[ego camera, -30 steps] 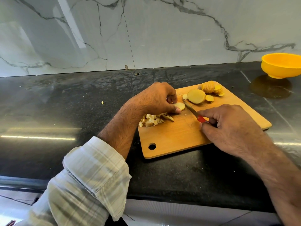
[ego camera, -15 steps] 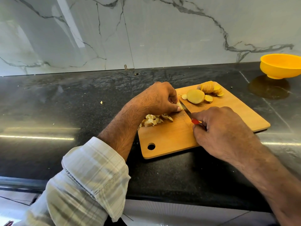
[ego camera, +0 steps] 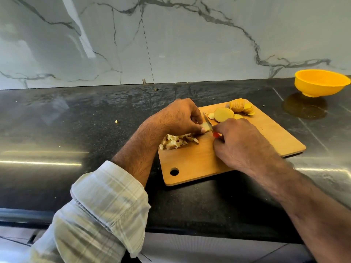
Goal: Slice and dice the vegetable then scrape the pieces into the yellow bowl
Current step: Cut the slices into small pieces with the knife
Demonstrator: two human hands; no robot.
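A wooden cutting board (ego camera: 199, 164) lies on the black counter. My left hand (ego camera: 178, 116) pinches a pale potato slice (ego camera: 206, 126) against the board. My right hand (ego camera: 241, 143) grips a small knife with a red handle (ego camera: 215, 134); its blade (ego camera: 207, 120) cuts into that slice. A pile of diced pieces (ego camera: 176, 142) lies by my left wrist. Several uncut round slices (ego camera: 224, 114) and a fanned stack (ego camera: 241, 106) sit at the board's far edge. The yellow bowl (ego camera: 321, 82) stands far right, with nothing visible inside.
A white marble wall (ego camera: 171, 38) backs the black counter (ego camera: 66, 130). Small potato scraps (ego camera: 116, 121) lie on the counter left of the board. The counter's front edge runs just below my forearms.
My right hand has slid the knife left and forward until the blade met the slice under my left fingers. My left hand stayed on the slice, which now shows less.
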